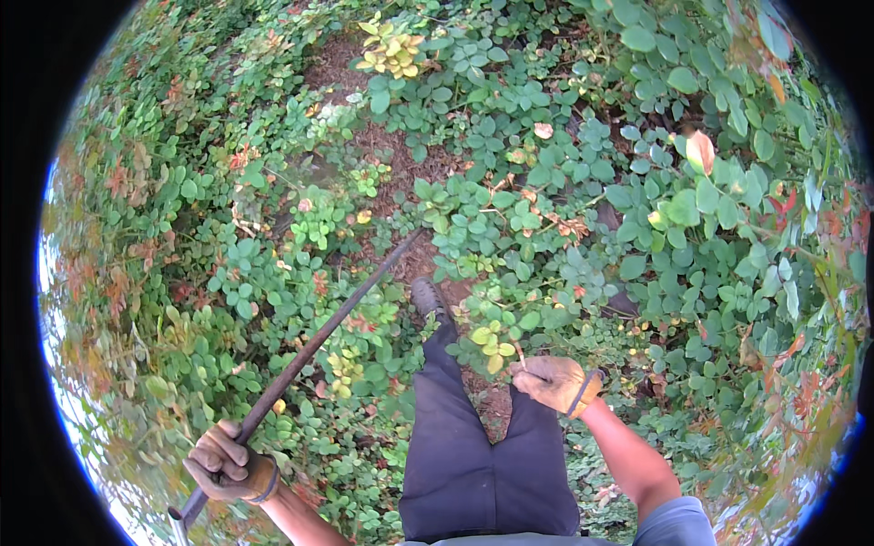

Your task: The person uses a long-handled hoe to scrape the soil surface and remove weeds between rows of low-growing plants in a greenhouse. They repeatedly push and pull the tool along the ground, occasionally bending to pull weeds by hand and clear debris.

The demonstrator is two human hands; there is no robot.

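Note:
My left hand (229, 464), in a worn leather work glove, grips a long dark pole (328, 331) near its lower end. The pole slants up and away to the right, and its far tip goes out of sight among leaves over the bare soil path. By the near end of the pole shows a short silvery metal piece (179, 527), cut off by the picture's rim. In a tan leather glove, my right hand (556, 383) is closed in front of my thigh, with a thin pale stem (520, 353) pinched at its fingertips. Yellow-green leaves (493, 345) are just beside it.
Dense rose bushes (532, 239) crowd both sides, taller at the right. A pale pink rose bloom (700, 153) stands out there. A narrow strip of brown soil (389, 153) runs ahead between the plants. My boot (428, 298) is on this strip, close to low branches.

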